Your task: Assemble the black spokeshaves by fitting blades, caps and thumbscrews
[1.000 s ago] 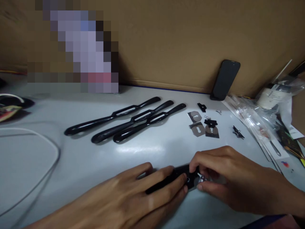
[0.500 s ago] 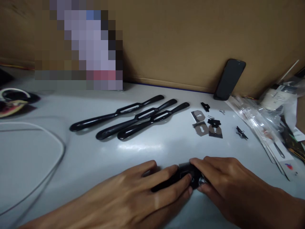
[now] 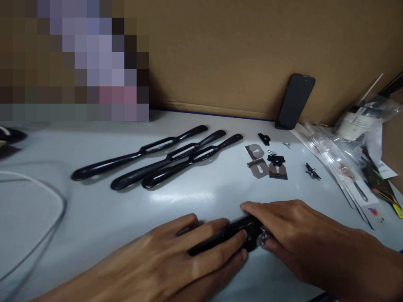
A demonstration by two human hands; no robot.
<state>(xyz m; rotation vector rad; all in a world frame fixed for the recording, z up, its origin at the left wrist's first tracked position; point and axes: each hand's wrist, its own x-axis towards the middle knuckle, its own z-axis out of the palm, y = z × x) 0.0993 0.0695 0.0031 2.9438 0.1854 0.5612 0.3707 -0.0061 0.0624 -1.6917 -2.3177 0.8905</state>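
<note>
Black tool [image 3: 238, 226] lies on the table [image 3: 100, 218]. Left hand [image 3: 189, 251] holds it down, fingers laid over it; right hand [image 3: 292, 235] pinches a shiny fastener [image 3: 263, 237], apparently metal, at its right end. Three similar tools [image 3: 141, 172] lie beyond.

The right hand [image 3: 299, 235] lies flatter than a second ago: its index finger, then bent down over the tool [image 3: 237, 225], now stretches out to the left, its tip past the tool's far edge. The hand now covers more of the tool's right end and part of the silver piece [image 3: 262, 237]. A silver edge seen half a second ago on the tool's far side is out of sight. The view is turned further right, so the dark item [image 3: 12, 135] at far left is cut off more.
</note>
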